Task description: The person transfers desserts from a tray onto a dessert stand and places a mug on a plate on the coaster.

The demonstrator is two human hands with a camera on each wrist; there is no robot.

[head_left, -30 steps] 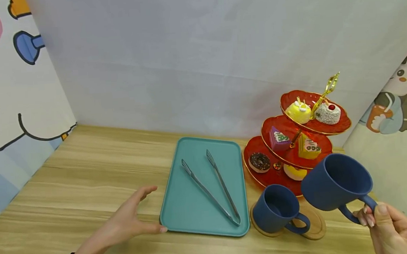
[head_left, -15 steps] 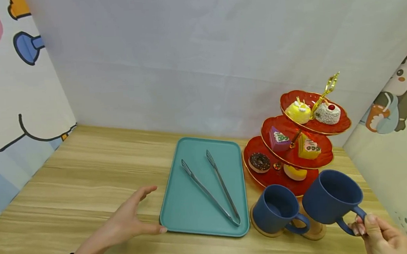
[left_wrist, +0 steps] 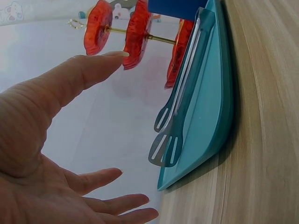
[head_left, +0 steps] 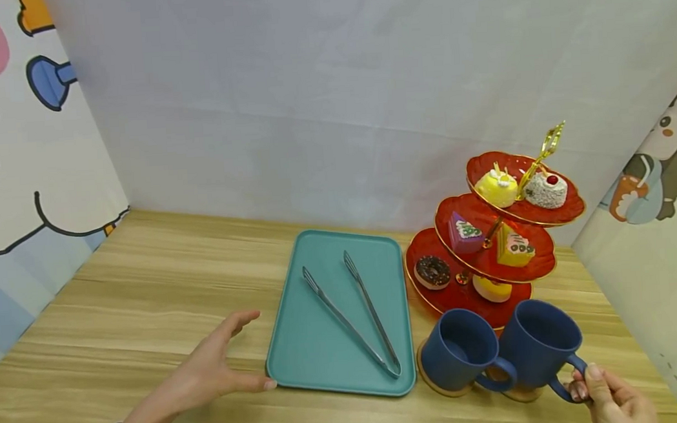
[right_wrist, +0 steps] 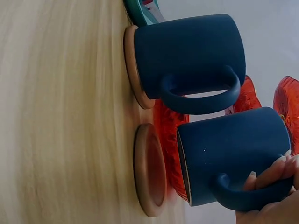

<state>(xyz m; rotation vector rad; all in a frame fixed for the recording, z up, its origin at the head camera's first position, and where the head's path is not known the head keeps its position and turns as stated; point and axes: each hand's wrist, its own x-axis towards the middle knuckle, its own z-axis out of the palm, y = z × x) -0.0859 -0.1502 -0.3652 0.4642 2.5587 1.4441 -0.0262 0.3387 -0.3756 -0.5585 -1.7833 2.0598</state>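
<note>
My right hand point(head_left: 614, 395) grips the handle of a dark blue mug point(head_left: 541, 341). In the right wrist view that mug point(right_wrist: 233, 154) hangs a little above a round wooden coaster point(right_wrist: 150, 170), its base apart from it. A matching blue mug point(head_left: 460, 349) stands on another wooden coaster point(right_wrist: 135, 70) to the left, its handle pointing right. My left hand point(head_left: 214, 368) is held with fingers spread and relaxed, the thumb tip right at the near left corner of a teal tray point(head_left: 323, 348). Metal tongs point(head_left: 351, 321) lie spread on the tray.
Behind the mugs rises a red three-tier stand point(head_left: 494, 241) with a gold handle. It bears a chocolate donut point(head_left: 432, 272), cake slices and small round cakes. A pale wall point(head_left: 262, 112) closes off the back of the wooden table point(head_left: 162, 280).
The held mug has come down and left, from beside the stand to close over the right coaster and near the other mug. The left hand has stayed in place.
</note>
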